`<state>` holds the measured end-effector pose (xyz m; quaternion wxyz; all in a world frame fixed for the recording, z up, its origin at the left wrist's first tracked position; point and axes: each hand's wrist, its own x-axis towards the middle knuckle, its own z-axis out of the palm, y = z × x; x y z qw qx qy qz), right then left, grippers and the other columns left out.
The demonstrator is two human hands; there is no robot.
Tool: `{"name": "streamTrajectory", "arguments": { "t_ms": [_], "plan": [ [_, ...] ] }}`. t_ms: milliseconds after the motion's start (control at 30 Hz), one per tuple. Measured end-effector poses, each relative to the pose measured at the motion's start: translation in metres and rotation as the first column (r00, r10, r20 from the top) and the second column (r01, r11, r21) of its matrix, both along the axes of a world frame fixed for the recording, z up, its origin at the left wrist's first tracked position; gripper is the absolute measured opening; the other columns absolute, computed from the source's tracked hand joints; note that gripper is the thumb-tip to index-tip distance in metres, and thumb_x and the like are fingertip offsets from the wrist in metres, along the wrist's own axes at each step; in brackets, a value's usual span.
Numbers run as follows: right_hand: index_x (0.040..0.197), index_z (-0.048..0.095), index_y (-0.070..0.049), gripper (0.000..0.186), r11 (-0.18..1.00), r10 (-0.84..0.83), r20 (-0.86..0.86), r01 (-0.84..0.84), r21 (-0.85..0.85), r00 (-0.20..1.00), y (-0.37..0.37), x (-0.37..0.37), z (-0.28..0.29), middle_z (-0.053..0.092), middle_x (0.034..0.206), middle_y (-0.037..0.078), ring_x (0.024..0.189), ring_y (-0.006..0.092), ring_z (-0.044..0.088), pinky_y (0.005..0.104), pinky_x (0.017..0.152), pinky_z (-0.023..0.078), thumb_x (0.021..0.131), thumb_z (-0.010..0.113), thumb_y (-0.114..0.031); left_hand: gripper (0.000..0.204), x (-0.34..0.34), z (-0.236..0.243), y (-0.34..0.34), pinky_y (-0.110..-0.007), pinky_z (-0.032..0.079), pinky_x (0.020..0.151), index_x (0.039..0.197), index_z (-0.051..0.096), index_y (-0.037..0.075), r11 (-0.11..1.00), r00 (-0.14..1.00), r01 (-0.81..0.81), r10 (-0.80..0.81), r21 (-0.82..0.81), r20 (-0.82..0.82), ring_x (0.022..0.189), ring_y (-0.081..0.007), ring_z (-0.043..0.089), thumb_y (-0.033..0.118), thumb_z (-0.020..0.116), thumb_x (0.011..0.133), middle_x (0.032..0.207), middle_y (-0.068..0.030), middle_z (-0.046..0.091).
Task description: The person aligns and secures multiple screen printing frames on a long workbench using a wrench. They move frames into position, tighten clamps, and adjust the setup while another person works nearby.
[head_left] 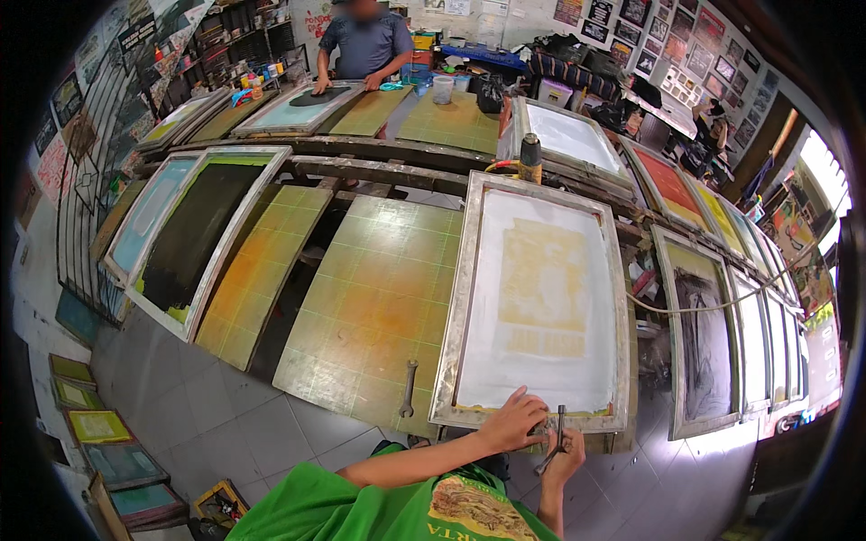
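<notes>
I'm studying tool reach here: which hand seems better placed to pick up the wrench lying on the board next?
Probably the left hand, which is nearer the wrench; the right hand is farther off and already holds a metal tool.

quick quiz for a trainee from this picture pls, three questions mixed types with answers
1. Multiple choice: where does the loose wrench lie?
A) on the floor
B) on the gridded board
C) on a shelf
2. True or false: the person's right hand grips a metal tool.
3. Fill in: the person's left hand is at the ____ edge (near or far) of the white screen.

Key: 1. B; 2. True; 3. near
</notes>
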<state>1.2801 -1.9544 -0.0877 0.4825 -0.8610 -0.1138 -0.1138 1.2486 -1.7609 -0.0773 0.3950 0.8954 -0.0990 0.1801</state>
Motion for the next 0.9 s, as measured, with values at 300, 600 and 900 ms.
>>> {"name": "streamTrajectory", "arguments": {
  "t_ms": [300,600,900],
  "plan": [
    [0.097,0.067,-0.001,0.02,0.995,0.099,0.19,-0.096,-0.024,0.977,0.011,0.001,0.016,0.067,0.091,0.011,0.082,0.0249,0.067,0.036,0.068,0.054,0.084,0.083,0.0,0.021,-0.004,-0.002,0.007,-0.058,0.029,0.125,0.1,0.079,0.013,0.997,0.996,0.083,-0.083,-0.002,0.032,0.134,-0.0254,0.053,0.032,0.077,0.091,0.129,-0.004,0.064],
    [0.097,0.068,0.001,0.016,0.989,0.026,-0.079,-0.014,0.145,0.997,0.004,-0.003,-0.002,0.067,0.086,0.009,0.075,0.0168,0.068,0.0295,0.064,0.056,0.088,0.08,0.001,0.027,-0.004,-0.01,-0.006,-0.051,0.036,0.121,0.087,0.07,0.01,0.999,0.996,-0.037,0.039,-0.03,0.075,0.12,-0.0251,0.06,0.035,0.079,0.089,0.118,-0.0031,0.065],
    [0.099,0.069,0.002,0.014,0.997,0.061,0.022,-0.06,-0.046,0.998,0.0,0.003,0.003,0.074,0.094,0.012,0.081,0.0174,0.072,0.0298,0.069,0.057,0.089,0.078,0.001,0.017,-0.013,0.001,0.006,-0.057,0.031,0.123,0.094,0.076,0.011,0.999,0.99,0.019,-0.013,-0.041,0.137,0.131,-0.0273,0.054,0.027,0.078,0.088,0.128,-0.0079,0.063]
  ]
}}
